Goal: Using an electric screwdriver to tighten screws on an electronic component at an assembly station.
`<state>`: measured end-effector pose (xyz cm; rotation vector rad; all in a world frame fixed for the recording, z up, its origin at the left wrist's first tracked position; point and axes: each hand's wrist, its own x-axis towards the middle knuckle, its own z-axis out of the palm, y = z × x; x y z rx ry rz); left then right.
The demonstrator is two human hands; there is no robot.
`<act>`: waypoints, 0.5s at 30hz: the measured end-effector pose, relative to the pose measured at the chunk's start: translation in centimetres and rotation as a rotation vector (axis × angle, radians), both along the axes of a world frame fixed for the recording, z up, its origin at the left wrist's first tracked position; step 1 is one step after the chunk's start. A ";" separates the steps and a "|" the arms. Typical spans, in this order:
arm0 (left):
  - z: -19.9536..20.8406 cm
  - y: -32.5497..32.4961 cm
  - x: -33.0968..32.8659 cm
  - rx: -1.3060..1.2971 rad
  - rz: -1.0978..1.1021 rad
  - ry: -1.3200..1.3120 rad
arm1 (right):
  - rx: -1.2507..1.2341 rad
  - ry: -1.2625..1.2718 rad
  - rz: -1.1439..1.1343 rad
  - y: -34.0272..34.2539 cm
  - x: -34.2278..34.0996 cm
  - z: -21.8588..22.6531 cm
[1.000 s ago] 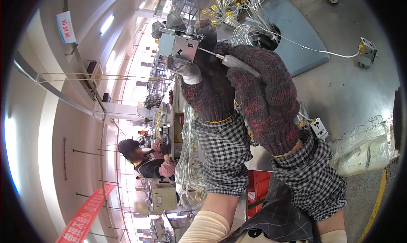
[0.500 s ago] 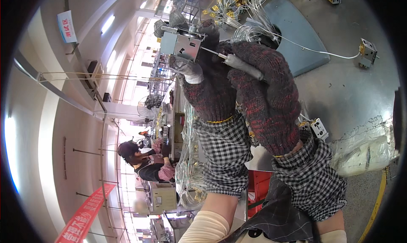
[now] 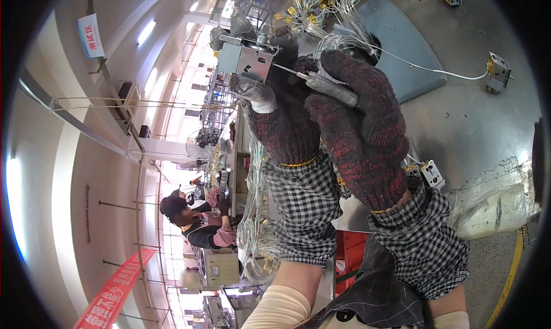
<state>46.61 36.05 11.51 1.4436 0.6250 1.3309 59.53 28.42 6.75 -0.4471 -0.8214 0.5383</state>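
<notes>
In my left hand [image 3: 284, 119], gloved in dark knit with grey-coated fingertips, is a small metal box-shaped component [image 3: 253, 63] with slots in its face and a round fitting on its upper edge. The fingers and thumb grip it by its sides. My right hand [image 3: 367, 128], gloved alike, is closed round a thin pale rod [image 3: 293, 71]. The rod's fine tip points at the component's right side; I cannot tell whether they touch. The rod's rear part is hidden by the glove.
A metal table [image 3: 459, 128] bears a grey-blue panel [image 3: 402, 53], bundled clear wires [image 3: 350, 13] with yellow ends, and a similar component [image 3: 498, 72] on a white wire. Another component [image 3: 431, 174] lies by my right wrist. A co-worker [image 3: 198, 220] sits at the left.
My right hand has shifted slightly, its upper fingers lifting a little away from the rod. The left hand and component have barely moved. The co-worker's head and body have shifted slightly.
</notes>
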 end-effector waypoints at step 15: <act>0.9 -1.6 1.9 -0.010 -0.163 -0.189 | 0.079 -0.042 -0.102 0.7 -0.7 -0.7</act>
